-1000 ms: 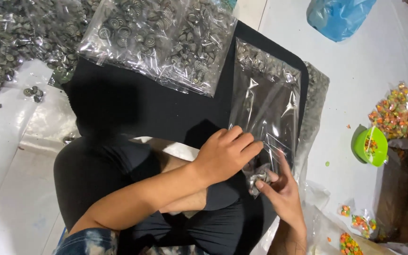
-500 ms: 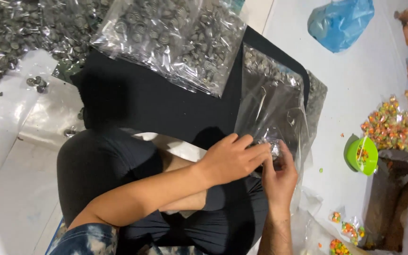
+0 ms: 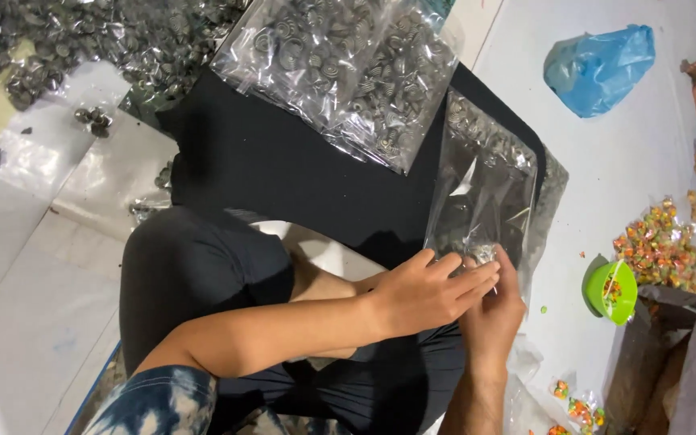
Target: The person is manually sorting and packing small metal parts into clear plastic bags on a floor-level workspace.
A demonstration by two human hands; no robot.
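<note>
**Both hands closed on the mouth of a clear bag**

You sat cross-legged on the floor with a black cloth [image 3: 316, 185] spread over your lap and legs. Your left hand [image 3: 428, 292] reached across your body, fingers laid flat and pressed over the near edge of a clear plastic bag [image 3: 485, 193]. Your right hand [image 3: 489, 318] came up from below and pinched the same edge between thumb and fingers, so both hands were shut on the bag's near end. The bag lay on the cloth, stretching away from you; it looked mostly empty, with a few small grey pieces showing near your fingertips and more grey pieces visible at its far end, though whether those sat inside it or beneath it could not be told.

Just beyond it, a larger clear bag [image 3: 340, 72] lay on the far part of the cloth, well filled with small grey spiral-shaped pieces. To your far left, a loose heap of the same grey pieces [image 3: 82, 40] was spread on plastic sheeting on the floor.

To your right, well apart from the hands, a green bowl [image 3: 610, 292] held a few small colourful pieces, and a pile of colourful pieces [image 3: 658, 246] lay just beyond it. A crumpled blue plastic bag [image 3: 602, 64] sat farther off on the floor.
</note>
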